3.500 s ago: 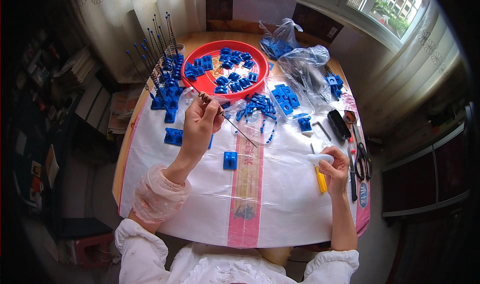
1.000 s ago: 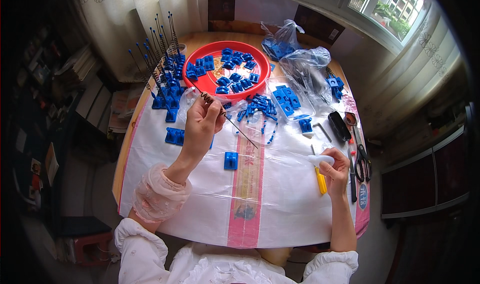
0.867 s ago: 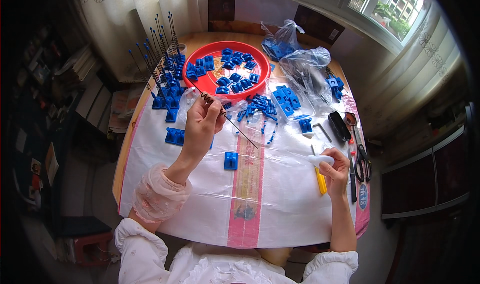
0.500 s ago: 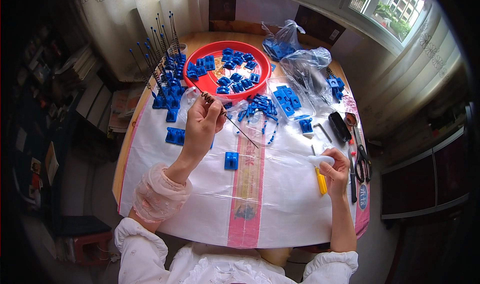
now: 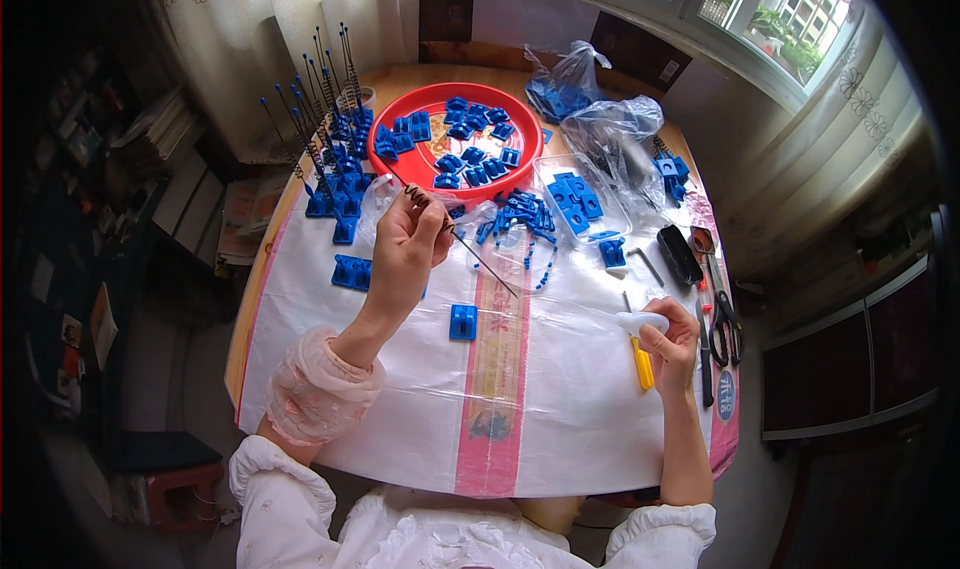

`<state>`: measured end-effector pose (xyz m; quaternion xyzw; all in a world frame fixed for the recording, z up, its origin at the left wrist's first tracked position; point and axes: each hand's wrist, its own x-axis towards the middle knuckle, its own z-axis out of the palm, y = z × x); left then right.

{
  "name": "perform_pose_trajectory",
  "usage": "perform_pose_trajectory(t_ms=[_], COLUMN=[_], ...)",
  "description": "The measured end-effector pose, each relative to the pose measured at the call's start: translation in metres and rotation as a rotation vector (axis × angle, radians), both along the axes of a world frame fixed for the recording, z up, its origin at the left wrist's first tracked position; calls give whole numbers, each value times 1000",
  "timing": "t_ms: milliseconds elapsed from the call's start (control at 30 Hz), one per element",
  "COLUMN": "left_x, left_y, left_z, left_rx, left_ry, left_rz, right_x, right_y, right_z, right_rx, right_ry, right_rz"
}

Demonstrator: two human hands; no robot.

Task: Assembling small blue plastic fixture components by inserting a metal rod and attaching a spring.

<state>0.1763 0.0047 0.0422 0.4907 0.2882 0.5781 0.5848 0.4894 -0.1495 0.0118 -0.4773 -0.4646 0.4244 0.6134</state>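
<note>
Head; spring (image 5: 416, 197) in left hand (image 5: 404, 241)

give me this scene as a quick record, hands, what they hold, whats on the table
left hand: pinching a dark coiled wire, straight end angled down to the right
right hand: holding a small white bottle-like item
between hands: single blue block on the white sheet
far middle: red tray holding blue parts
far left: blue bases with upright coiled wires, blue-tipped
near right hand: yellow-handled tool
right edge: scissors, black case
hands touching: no
</note>
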Motion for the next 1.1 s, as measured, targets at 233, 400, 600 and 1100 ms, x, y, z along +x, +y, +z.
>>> perform_pose_trajectory(t_ms=[233,400,600,1100], left_x=[-2,-2,-2,-10], left_y=[2,-3,-11,-28], left_z=[-2,6,16,44], left_rx=[24,63,352,602], left_ry=[0,78,303,588], left_rz=[-18,29,157,262], right_x=[2,3,11,5], right_y=[1,3,7,7], right_z=[0,1,-8,-3], right_rx=[-5,-11,-4,-100], right_ry=[29,251,377,326], right_rz=[-1,10,50,96])
